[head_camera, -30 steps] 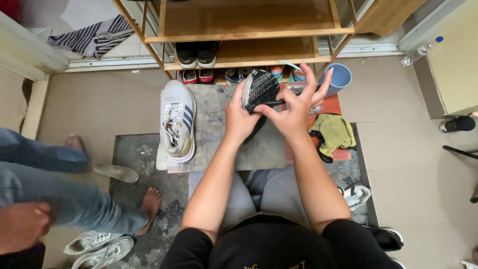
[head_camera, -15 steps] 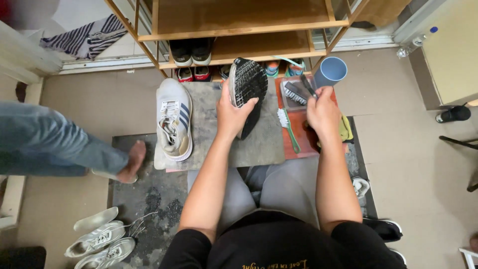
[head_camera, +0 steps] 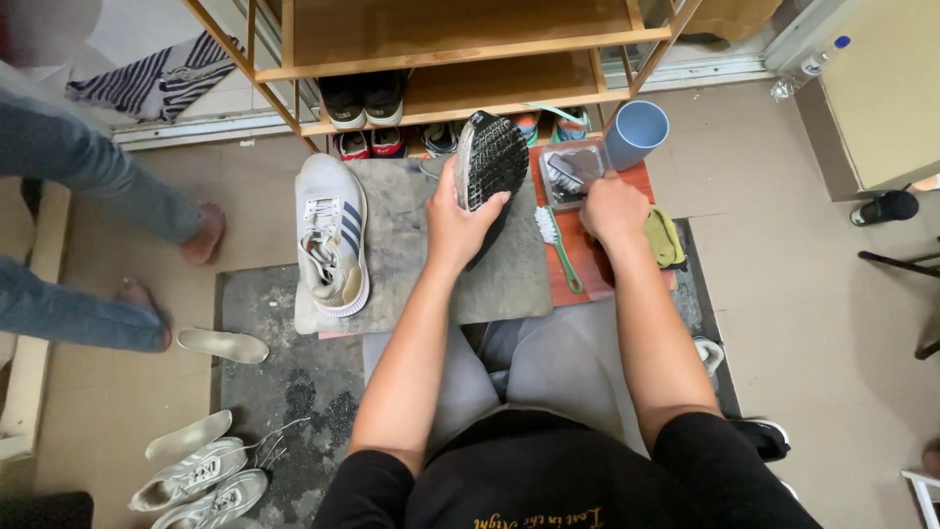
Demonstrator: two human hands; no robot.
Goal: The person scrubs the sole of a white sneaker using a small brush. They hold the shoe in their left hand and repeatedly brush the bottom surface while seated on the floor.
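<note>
Sitting low on the floor, a person works at a wooden shoe rack (head_camera: 441, 49) w/ pairs of shoes on its bottom shelf. In front of it lies a grey stone slab (head_camera: 401, 245), and next to that, on the right, a red board (head_camera: 587, 260).

On the slab's left side rests a white sneaker (head_camera: 333, 233), laces up, toe pointing away from the person. The left hand (head_camera: 460, 220) holds a 2nd shoe (head_camera: 490, 167) up on its end near the slab's far edge. Its black bumpy sole faces the camera. The shoe's long way runs up & down, toe up, a bit tipped to the right. The fingers wrap round the left edge of the sole, pressed tight on it.

The right hand (head_camera: 609, 206) is off to the right, over the red board. It reaches at a clear plastic tray (head_camera: 573, 171) w/ a dark brush inside. The fingers curl down at the tray's near edge; can't tell if they pinch anything. So the held shoe sits just left of the right hand, w/ only a small gap between.

A green-handled brush (head_camera: 560, 250) lies on the red board between both hands, handle pointing toward the person. A blue cup (head_camera: 638, 132) stands behind the tray. A yellow-green cloth (head_camera: 666, 237) lies just right of the right wrist.

Far left, another person's bare feet & jeans (head_camera: 88, 176) go by. A loose insole (head_camera: 223, 345) and a white shoe pair (head_camera: 201, 480) lie on the floor.
</note>
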